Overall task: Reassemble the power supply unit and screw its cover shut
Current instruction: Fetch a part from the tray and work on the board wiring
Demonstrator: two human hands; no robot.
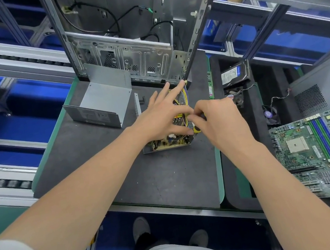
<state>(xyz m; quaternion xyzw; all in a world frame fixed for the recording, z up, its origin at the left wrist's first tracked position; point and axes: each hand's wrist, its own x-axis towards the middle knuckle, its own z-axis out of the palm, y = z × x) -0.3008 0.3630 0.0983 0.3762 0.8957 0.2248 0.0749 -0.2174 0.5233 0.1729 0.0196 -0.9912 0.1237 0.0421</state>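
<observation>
Toward the middle of the dark mat (147, 182): the power supply unit (169, 142), uncovered, circuit board and yellow wires showing. Over it, reaching in from seven o'clock, the left hand (162, 114), released, fingers straight and fanned toward one o'clock, palm down on the wire bundle, thumb tip near the unit's right edge. From five o'clock, the right hand (220, 120), fingers curled, grasping a screwdriver (196, 129) with a black and yellow handle, handle just beside the left thumb tip; shaft and tip hidden behind the hands. At ten o'clock of the unit, apart from it on the same mat, the bent grey metal cover (101, 100). At twelve o'clock, upright at the mat's far edge, a computer case (125, 50), side open, black cables hanging inside. At one o'clock, in a black foam tray (231, 179), a memory stick (210, 86) and a hard drive (234, 74). At three o'clock, a small fan (270, 114). At four o'clock, a green motherboard (321, 153).
</observation>
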